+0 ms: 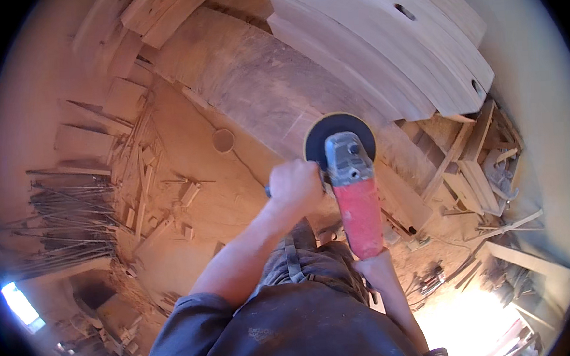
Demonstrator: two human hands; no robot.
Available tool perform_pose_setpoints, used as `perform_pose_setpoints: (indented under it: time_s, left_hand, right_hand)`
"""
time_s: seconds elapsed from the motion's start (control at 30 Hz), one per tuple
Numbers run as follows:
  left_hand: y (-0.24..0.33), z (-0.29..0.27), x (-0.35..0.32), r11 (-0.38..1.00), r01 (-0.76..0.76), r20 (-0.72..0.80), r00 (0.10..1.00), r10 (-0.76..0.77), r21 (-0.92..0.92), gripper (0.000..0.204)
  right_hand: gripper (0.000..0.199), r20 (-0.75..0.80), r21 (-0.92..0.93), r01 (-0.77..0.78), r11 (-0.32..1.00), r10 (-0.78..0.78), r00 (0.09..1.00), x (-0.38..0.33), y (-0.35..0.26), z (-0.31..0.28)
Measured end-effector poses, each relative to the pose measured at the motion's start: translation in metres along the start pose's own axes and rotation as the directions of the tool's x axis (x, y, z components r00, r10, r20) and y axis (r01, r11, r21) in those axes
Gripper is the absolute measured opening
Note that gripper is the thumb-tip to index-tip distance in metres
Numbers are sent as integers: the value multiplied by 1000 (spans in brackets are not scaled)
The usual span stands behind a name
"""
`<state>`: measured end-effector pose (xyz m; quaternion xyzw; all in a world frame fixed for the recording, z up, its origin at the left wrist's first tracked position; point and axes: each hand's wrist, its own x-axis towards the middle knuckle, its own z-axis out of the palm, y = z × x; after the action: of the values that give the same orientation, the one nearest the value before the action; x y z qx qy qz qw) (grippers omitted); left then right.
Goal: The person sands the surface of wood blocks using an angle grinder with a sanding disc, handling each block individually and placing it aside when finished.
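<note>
A red and grey angle grinder (359,216) with a round dark disc (315,140) is held out in front of my body. My left hand (295,185) is closed around its side handle, whose dark end shows past the fist. At the rear of the red body, my right hand (373,264) grips the tool, its fingers mostly hidden beneath. The disc overlaps the edge of a dusty wooden workbench (246,69) in this view; whether it touches the surface I cannot tell.
Large pale curved wooden pieces (368,36) with slots rest on the bench's far right. Metal clamps (72,220) are stacked at left. Offcuts (191,193) and a round bucket-like container (224,140) lie on the sawdust-covered floor. A wooden frame (471,186) and scraps stand at right.
</note>
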<state>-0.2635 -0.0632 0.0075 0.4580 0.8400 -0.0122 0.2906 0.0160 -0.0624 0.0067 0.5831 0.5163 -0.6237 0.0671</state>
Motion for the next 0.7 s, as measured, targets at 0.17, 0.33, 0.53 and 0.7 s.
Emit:
perform_pose_setpoints:
  time_s: [0.17, 0.33, 0.53, 0.7]
  left_hand:
    - [-41, -27, 5, 999, 42, 18, 999, -42, -21, 18]
    - [-31, -3, -15, 986, -113, 55, 991, 120, -124, 17]
    - [-62, -24, 11, 999, -22, 80, 997, 20, 23, 23]
    - [-60, -30, 13, 998, 55, -2, 998, -55, 34, 25]
  right_hand:
    - [19, 109, 38, 1, 999, -5, 994, 14, -22, 27]
    - [46, 26, 28, -82, 996, 81, 996, -22, 5, 24]
    - [38, 141, -192, -167, 967, 196, 970, 17, -32, 36]
    - [37, 153, -207, -73, 976, 106, 983, 23, -53, 38]
